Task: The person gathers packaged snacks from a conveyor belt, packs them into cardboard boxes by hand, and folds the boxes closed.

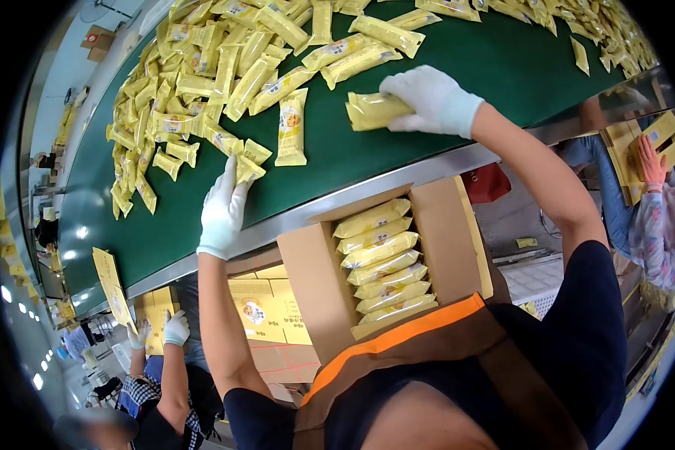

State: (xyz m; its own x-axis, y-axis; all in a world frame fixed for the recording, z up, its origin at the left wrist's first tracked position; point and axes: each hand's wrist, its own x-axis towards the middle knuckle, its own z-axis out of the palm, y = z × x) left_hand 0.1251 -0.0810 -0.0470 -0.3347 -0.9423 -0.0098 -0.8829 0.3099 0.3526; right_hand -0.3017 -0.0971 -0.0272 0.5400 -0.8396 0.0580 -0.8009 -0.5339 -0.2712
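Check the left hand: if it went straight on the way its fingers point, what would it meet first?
Likely the slanted yellow packet at the near edge of the pile, just ahead of the left hand; depth is unclear, so it might pass slightly over.

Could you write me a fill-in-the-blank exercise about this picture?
The left hand and right hand wear white ____.
Loose yellow packets lie on a surface coloured ____.
The open box is made of ____.
The brown apron has a band coloured ____.

Missing words: gloves; green; cardboard; orange.
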